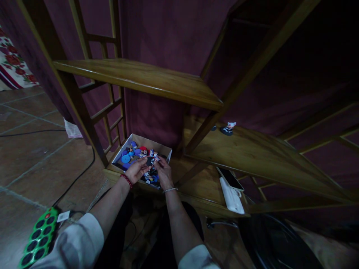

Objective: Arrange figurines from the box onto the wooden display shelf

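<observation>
Both hands are over an open cardboard box [166, 149] packed with small colourful toy figurines. Between my fingertips is a figurine [152, 160] with a dark base and a black-and-white patterned body. My left hand [136, 170] grips it by the dark base, while my right hand [164, 173] has its thumb and fingers closed on the other side. In the box around them lie a round blue disc [125, 158], a figurine with a red top [143, 150] and several blue and purple pieces. My hands hide part of the contents.
On the wooden shelf [252, 149] to the right stands a small figurine [228, 128], with another partly behind a post. A higher shelf [140, 78] juts out above the box. A white case-like object [232, 196] and a dark-screened device [230, 178] lie lower right. A green power strip [40, 237] rests on the floor.
</observation>
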Demonstrator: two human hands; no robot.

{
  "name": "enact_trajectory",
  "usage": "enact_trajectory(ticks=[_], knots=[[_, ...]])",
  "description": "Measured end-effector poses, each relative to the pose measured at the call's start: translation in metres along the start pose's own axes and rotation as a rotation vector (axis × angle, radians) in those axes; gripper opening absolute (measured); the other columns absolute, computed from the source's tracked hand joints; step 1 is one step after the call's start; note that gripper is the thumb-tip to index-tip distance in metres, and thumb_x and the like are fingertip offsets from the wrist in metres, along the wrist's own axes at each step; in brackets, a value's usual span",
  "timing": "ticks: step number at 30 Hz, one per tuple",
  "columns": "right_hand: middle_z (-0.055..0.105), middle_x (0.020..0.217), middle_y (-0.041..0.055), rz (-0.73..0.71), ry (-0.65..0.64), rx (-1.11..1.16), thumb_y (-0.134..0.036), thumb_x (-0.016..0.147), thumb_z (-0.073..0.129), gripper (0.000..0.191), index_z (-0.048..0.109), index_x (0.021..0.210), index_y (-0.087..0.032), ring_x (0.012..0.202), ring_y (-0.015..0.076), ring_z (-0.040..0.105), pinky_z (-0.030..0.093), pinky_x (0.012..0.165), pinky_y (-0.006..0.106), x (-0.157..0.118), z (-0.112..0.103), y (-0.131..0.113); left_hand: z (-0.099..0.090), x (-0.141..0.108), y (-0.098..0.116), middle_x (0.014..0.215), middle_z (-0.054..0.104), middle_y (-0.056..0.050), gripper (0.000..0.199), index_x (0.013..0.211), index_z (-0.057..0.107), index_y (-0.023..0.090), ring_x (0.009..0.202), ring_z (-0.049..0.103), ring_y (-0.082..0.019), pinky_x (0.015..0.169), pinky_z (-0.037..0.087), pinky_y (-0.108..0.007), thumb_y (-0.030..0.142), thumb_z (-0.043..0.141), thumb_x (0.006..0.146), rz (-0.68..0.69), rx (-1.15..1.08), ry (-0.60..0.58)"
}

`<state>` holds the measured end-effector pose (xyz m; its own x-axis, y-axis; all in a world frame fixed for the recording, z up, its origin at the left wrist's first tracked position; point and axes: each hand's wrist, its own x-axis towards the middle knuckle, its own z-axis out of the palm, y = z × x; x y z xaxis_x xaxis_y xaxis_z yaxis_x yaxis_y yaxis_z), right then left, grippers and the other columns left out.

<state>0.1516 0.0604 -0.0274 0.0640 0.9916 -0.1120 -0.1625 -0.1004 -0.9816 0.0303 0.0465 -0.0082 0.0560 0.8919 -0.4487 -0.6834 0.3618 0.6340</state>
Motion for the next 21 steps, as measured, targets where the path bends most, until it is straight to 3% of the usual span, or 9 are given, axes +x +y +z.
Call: enact_trajectory(ticks=[15,21], knots=[[0.067,0.087,0.0026,-0.024,0.016,-0.022,-0.035,0.062,0.065,0.041,0.059,0.1,-0.019,0.08,0.0164,0.061,0.046,0.076,0.029,0.0031,-0.0041,0.002,0.003,-0.0001,0.0018,0.08,0.065,-0.007,0.017,0.09,0.059,0.012,0.072,0.061,-0.012,0.07,0.053,-0.027,0.006,0.046,0.079,-0.027,-0.02,-0.039],[0.067,0.087,0.0024,-0.041,0.012,-0.031,-0.034,0.061,0.065,0.04,0.059,0.097,-0.019,0.079,0.0156,0.06,0.046,0.075,0.028,0.0035,-0.0037,0.0001,0.0011,0.0035,-0.0008,0.074,0.063,-0.005,0.011,0.084,0.058,0.013,0.068,0.06,-0.01,0.07,0.052,-0.026,0.008,0.05,0.079,-0.029,-0.022,-0.05]])
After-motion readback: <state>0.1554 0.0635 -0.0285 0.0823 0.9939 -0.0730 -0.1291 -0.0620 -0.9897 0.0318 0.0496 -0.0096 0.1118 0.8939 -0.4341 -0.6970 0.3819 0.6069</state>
